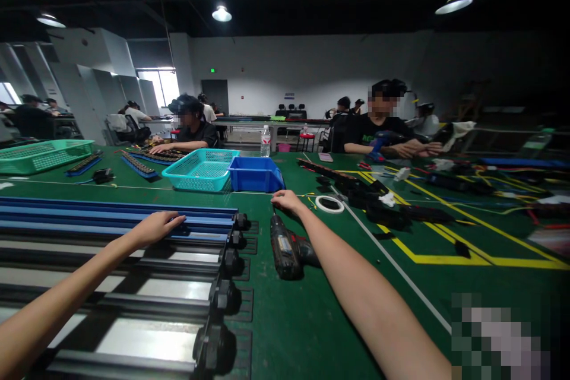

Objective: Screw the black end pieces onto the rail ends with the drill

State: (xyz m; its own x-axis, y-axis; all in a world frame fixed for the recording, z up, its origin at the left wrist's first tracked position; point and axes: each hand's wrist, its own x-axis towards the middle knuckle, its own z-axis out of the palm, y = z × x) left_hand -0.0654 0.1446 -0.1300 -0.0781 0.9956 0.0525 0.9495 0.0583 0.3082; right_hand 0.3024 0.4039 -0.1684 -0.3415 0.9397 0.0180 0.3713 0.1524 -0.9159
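Observation:
My left hand (157,227) lies on the blue rails (98,217) of a long rack with black end fittings (225,294), its fingers together and pointing right. Nothing can be made out under its palm. Right of the rack, a black and red power drill (285,247) rests on the green table, its bit end pointing away from me. My right hand (287,202) is at that tip with fingers pinched, in front of the blue bin (256,175). What the pinch holds is too small to make out.
Two teal baskets (200,171) (44,156) stand beyond the rack. A white tape roll (329,204), dark parts and wires lie to the right, near yellow tape lines. A water bottle (265,142) stands behind the bin. Across the table, two people work with their hands.

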